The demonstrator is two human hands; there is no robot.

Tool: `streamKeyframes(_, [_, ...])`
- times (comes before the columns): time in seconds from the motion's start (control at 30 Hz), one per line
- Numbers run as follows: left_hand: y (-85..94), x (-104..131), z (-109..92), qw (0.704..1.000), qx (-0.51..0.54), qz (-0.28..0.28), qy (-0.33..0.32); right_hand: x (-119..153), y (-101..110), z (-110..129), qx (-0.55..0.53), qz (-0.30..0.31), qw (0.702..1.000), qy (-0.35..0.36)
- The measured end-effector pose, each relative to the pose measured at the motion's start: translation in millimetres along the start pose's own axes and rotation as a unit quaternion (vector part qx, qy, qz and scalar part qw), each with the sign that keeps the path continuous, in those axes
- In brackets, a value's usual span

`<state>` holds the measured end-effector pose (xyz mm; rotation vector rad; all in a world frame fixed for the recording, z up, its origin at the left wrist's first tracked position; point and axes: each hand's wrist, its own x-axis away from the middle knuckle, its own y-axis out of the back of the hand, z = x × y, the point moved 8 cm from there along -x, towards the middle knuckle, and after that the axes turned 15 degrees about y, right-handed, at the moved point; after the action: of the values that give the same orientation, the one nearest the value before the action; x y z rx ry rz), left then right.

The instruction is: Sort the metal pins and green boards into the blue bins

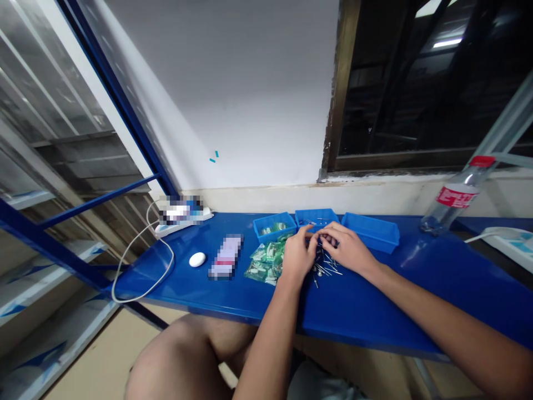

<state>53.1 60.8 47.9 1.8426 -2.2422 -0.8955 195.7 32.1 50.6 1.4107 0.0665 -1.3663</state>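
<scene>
My left hand point(298, 253) and my right hand point(343, 244) meet over a loose pile of thin metal pins point(328, 268) on the blue table. Fingers of both hands are bent together; whatever they pinch is too small to make out. Small green-and-clear bags point(266, 260) with white pieces lie just left of my left hand. Behind the hands stand three blue trays: the left tray point(275, 238) holds similar bags, the middle tray point(316, 214) has a few pins, and the right tray point(372, 232) shows nothing inside.
A white oval object point(197, 259) and a blurred-out phone-like item point(226, 256) lie to the left. Beyond them are a power strip point(183, 223) and a looped white cable point(120, 278). At right stands a red-capped bottle point(453, 197), near another white device point(510, 244).
</scene>
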Motion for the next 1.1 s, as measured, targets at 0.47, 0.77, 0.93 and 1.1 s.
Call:
streamKeyframes(0.47, [-4.6, -3.8, 8.8, 0.999, 0.01, 0.016, 0.028, 4.3, -1.0, -11.1, -0.092, -0.045, 0.991, -0.091])
streamKeyframes(0.77, [-4.2, -2.6, 6.0, 0.999, 0.033, 0.022, 0.017, 3.9, -3.4, -7.6, -0.096, -0.027, 0.993, -0.065])
streamKeyframes(0.93, [2.1, 1.8, -2.3, 1.0, -0.018, -0.006, 0.015, 2.5, 5.1, -8.4, -0.05, -0.034, 0.997, -0.052])
streamKeyframes(1.1, [-1.8, 2.3, -3.3, 0.999, -0.021, 0.024, 0.008, 1.5, 2.2, -6.7, -0.076, -0.026, 0.996, -0.05])
